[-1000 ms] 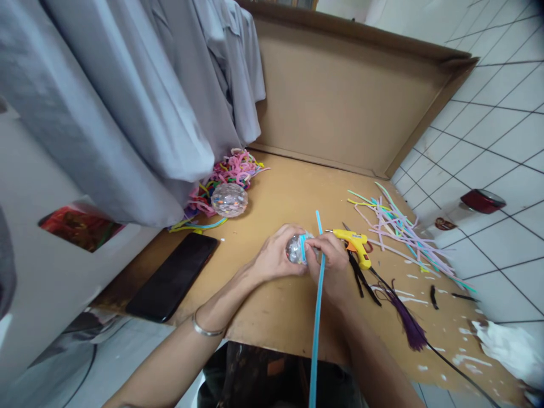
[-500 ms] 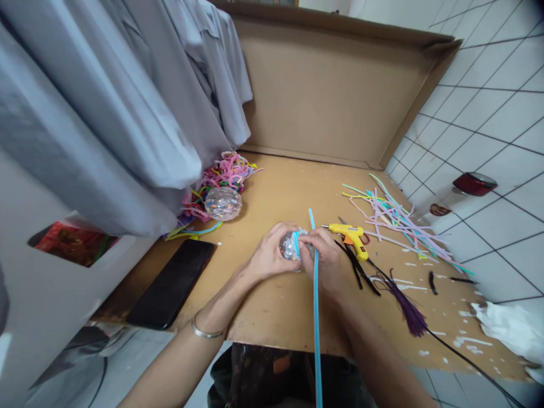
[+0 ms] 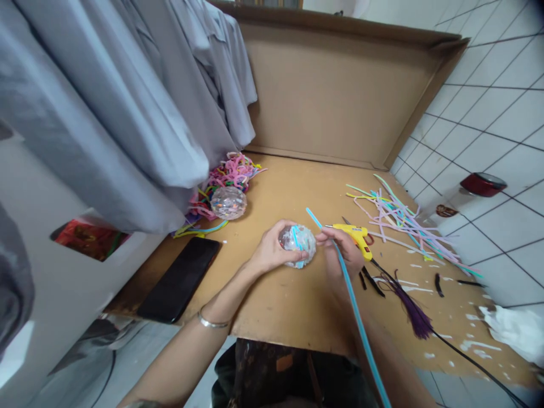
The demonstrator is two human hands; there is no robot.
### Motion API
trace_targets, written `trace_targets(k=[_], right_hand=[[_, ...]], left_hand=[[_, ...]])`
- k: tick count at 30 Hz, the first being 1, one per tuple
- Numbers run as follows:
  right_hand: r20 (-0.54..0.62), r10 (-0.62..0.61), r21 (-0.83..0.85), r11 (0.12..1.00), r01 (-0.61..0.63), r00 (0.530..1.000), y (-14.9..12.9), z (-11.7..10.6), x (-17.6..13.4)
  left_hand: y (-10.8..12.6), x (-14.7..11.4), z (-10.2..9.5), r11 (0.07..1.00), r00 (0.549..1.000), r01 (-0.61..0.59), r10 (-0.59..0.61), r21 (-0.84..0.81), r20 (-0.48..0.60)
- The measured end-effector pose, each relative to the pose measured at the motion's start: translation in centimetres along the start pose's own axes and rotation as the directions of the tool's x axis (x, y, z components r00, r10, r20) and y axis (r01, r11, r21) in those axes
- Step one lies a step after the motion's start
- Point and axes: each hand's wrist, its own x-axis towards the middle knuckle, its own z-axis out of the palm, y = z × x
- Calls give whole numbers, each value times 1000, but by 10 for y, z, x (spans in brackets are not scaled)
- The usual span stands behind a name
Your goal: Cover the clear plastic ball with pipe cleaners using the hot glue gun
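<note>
My left hand (image 3: 274, 249) is wrapped round the left side of a clear ball (image 3: 306, 241) with a blue strip across its front, just above the table. To its right, my right hand (image 3: 340, 249) pinches a long light-blue pipe cleaner (image 3: 355, 300). One short end of it points up and left past my fingers, and the long end hangs down over my forearm. My right fingertips are close beside the ball. Just behind my right hand lies a yellow glue gun (image 3: 359, 235), its nozzle near my fingers.
A second clear ball (image 3: 228, 203) rests by a heap of coloured pipe cleaners (image 3: 238, 170). A black phone (image 3: 181, 280) lies at left. More pipe cleaners (image 3: 395, 212), a purple tassel (image 3: 414, 317) and a red-lidded jar (image 3: 482, 186) are at right. Cardboard (image 3: 323, 96) stands behind.
My right hand has moved right, off the ball, with the pipe cleaner, which now slants. The ball is less covered, with my left thumb now across its lower front.
</note>
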Motion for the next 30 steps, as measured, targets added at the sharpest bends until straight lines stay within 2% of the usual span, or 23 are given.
trace_targets(k=[3,7,9,14,19,21,25,30], right_hand=[[-40,-10,-7,1000,10,999,0,-1,-6],[-46,-182,-131,976,174,982,-1,2,-12],[-32,-208,-153,968,201,978,-1,4,-11],[52,-156,-194,967,163,986,4,8,-5],[87,14,-152,988,-1,996,20,12,-5],[132,52,-158,987,-31,990,29,11,-7],[321,39,-233,972,39,946,49,0,-8],[435,7,-245,963,111,900,62,-9,-7]], left_hand=[[0,2,-1,998,999,50,-50,-44,2],[1,2,-3,998,999,53,-53,-38,-3],[2,2,-4,998,999,52,-52,-24,-1],[4,2,-3,998,998,53,-54,-23,-24],[1,5,-4,996,994,82,-83,-30,-68],[-2,7,-5,997,992,75,-74,5,-105],[-4,8,-7,996,979,70,-57,63,-197],[0,9,-6,994,975,76,-58,74,-216]])
